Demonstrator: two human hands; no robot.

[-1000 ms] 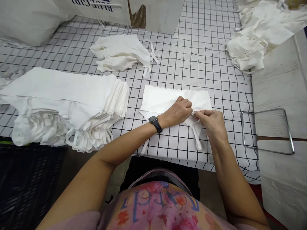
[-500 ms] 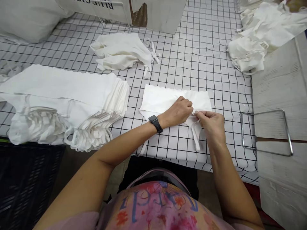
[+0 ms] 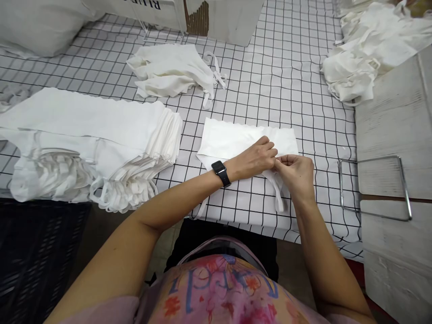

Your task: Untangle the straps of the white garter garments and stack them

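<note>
A white strapped garment (image 3: pixel 232 137), like a camisole or bra top, lies flat in front of me with its scalloped edge away from me and a strap hanging toward the table's front. My left hand (image 3: pixel 258 156), with a black watch on the wrist, is closed over the garment's lower right part. Touching it at the fingertips is my right hand (image 3: pixel 295 173), its thumb and forefinger pinched together on the garment by the strap. The exact bit between the fingers is hidden. To the left lies a thick stack of like white garments (image 3: pixel 101 121), straps bunched toward me.
Beyond my hands lies a crumpled white garment (image 3: pixel 175 69) on the checked tablecloth (image 3: pixel 280 67). A white carton (image 3: pixel 229 22) stands behind it. At right are a cardboard box (image 3: pixel 391 135) with a metal wire frame (image 3: pixel 374 186) and a heap of white garments (image 3: pixel 374 49).
My left hand has shifted slightly right, and its fingertips now meet my right hand's. The small gap with a bit of fabric between them has closed.
</note>
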